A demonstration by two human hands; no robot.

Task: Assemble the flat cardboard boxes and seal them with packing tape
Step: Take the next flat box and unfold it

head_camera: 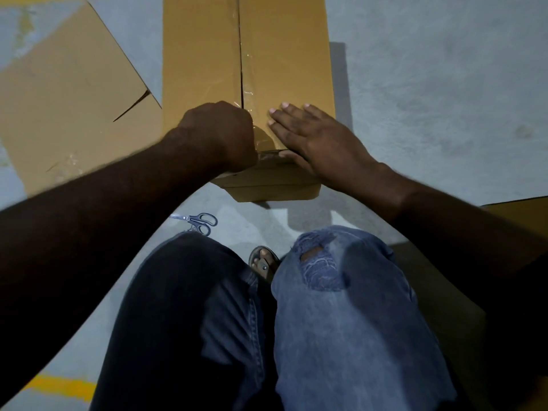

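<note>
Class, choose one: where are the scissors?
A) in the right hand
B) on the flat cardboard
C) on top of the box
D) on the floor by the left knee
D: the scissors lie on the grey floor just ahead of the left knee.

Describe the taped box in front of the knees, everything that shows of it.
The box is plain brown cardboard, assembled, standing on the grey floor with its closed flaps up. Clear tape, wrinkled in places, runs along the centre seam to the near edge. There the left hand, curled, seems to pinch the tape. The right hand lies flat on the right flap, thumb at the edge. The frame cuts off the far end.
</note>
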